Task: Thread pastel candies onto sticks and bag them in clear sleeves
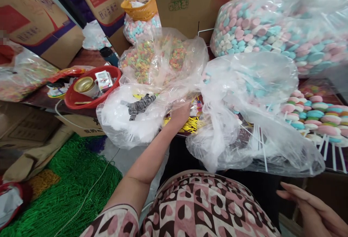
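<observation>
My left hand reaches forward between clear plastic bags, its fingers hidden among the plastic above a pile of yellow twist ties. Just left of it lies a bag of white fluffy material with a grey striped piece on top. A bag of small coloured candy rings stands behind it. My right hand rests low at the right with its fingers stretched out, holding nothing. In front of it lies a clear bag with white sticks and blue candies.
A big bag of pink, blue and white candy discs fills the upper right. Stacked candy lollipops lie at the right. A red bowl holds a tin and packets. Cardboard boxes stand behind, and green netting covers the floor.
</observation>
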`<state>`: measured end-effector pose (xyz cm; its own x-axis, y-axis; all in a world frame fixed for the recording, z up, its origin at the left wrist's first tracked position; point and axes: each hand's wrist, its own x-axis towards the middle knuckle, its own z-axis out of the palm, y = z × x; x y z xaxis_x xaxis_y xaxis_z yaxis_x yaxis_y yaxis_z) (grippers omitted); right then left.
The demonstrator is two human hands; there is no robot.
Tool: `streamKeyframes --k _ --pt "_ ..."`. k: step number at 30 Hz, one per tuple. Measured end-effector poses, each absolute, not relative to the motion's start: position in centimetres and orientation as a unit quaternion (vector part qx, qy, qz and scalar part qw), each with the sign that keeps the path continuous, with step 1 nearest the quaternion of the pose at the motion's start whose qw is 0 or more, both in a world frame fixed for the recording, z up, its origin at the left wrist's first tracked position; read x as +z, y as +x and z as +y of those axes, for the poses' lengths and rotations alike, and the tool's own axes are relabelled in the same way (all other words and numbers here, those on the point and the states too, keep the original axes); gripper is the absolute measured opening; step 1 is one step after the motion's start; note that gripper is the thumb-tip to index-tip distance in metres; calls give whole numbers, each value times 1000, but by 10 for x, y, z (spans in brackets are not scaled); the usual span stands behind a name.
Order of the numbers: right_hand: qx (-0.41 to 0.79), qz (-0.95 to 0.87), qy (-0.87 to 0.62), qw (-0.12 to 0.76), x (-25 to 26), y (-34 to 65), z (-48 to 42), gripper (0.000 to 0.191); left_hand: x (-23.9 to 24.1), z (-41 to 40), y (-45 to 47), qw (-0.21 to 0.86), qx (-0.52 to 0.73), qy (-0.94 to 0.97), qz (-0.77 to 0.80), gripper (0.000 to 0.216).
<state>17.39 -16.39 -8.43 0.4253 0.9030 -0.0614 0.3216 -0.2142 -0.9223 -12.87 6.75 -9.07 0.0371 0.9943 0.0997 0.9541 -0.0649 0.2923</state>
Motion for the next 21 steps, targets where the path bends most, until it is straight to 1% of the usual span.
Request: streamKeyframes --k 2,4,7,9,12,15,17,18,19,21 --pt "289 -409 -733 461 -74 159 -158 10 -91 67 -131 66 160 715 677 26" --pt "295 -401 -734 462 -66 149 -151 10 -89 63 -134 64 185 719 667 28" --pt "350 -418 -694 470 -61 142 -135 7 -81 48 -136 64 231 734 636 27" --pt "408 -443 -648 466 -59 140 -120 7 -72 34 -134 53 311 748 584 25" --pt "461 -490 -582 457 -48 132 -92 21 -55 12 -125 28 432 769 471 25" --pt "473 -538 -514 472 -27 119 -67 38 -38 -7 -111 40 460 804 376 17" --pt "454 -575 -489 474 -14 110 -55 46 -30 -17 -100 61 452 826 332 9" --pt "442 -589 -488 468 -9 107 -51 45 -28 -21 -96 68 441 835 322 6" --pt "429 -600 -493 462 -6 105 -49 39 -26 -24 -92 75 431 842 317 5" --pt "410 -605 -505 459 -4 103 -47 20 -22 -27 -86 109 413 842 330 6"
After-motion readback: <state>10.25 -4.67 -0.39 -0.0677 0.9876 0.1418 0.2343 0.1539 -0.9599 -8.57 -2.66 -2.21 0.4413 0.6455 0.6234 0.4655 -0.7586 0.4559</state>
